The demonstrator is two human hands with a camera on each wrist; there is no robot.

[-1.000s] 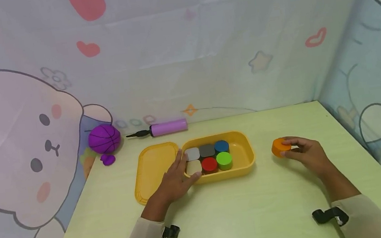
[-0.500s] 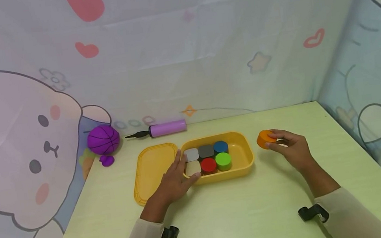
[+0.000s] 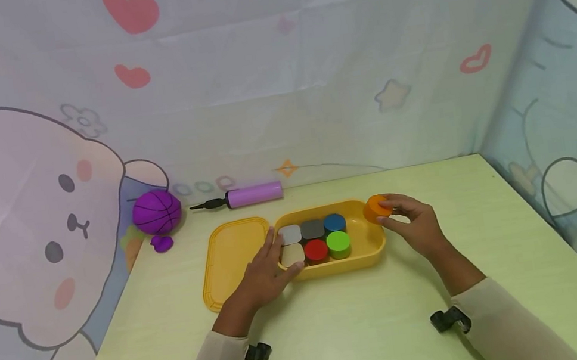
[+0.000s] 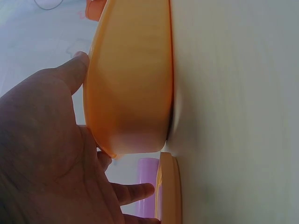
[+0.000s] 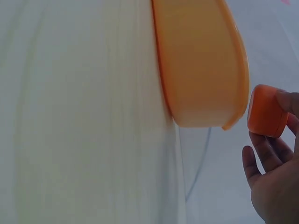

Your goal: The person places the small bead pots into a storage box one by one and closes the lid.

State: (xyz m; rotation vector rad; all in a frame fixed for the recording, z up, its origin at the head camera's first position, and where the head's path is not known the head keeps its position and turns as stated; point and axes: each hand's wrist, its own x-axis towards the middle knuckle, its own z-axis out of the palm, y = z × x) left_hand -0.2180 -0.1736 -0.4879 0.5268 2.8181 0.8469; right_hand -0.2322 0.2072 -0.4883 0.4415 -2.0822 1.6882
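My right hand pinches a small orange tub between thumb and fingers, over the right end of a yellow box. In the right wrist view the orange tub is level with the rim, above the table. My left hand lies at the box's left end, fingers extended, thumb along the near rim. Inside the box, the left and middle parts hold small pieces in two rows: light grey, dark grey and blue behind; cream, red and green in front.
A flat yellow lid lies left of the box, partly under the left hand. Behind it are a purple hand pump, a purple ball and a small purple object. A printed cloth backdrop stands along the table's back edge.
My right hand has carried the orange tub leftward, from the table's right side to above the box's right end. The left hand has stayed at the box.
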